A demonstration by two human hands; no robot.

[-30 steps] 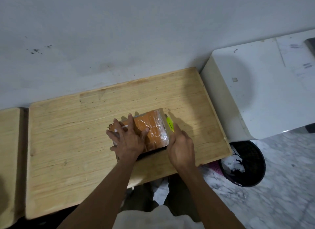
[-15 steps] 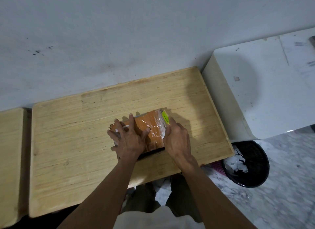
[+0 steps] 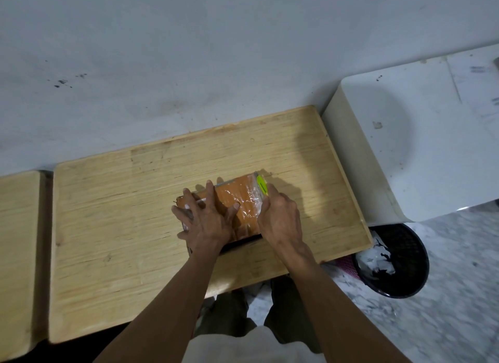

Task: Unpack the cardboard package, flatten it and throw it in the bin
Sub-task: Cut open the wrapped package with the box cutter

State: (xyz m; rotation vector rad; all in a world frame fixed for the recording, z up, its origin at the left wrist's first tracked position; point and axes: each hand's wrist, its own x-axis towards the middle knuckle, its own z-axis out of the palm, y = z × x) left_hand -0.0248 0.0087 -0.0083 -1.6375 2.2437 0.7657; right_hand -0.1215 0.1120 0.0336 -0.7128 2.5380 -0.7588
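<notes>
Little has shifted: the taped, slippery-looking cardboard package [image 3: 237, 200] is pressed by the left hand's [image 3: 208, 219] spread fingers; the right hand [image 3: 279, 216] apparently grips a yellow-green cutter [image 3: 262, 185].

Lighting: dim, even indoor light with a cool cast; soft shadows fall from the hands [image 3: 208, 222] onto the bench [image 3: 113, 227], away from the viewer. Glare: small highlights on the package's [image 3: 243, 198] plastic wrap. Optics: wide-angle bowing of straight edges toward the borders, slight softness at the floor [image 3: 459, 322] corner.

One head-worn view looks steeply down and forward, close above both hands' grip on the box [image 3: 237, 203], wall beyond.
</notes>
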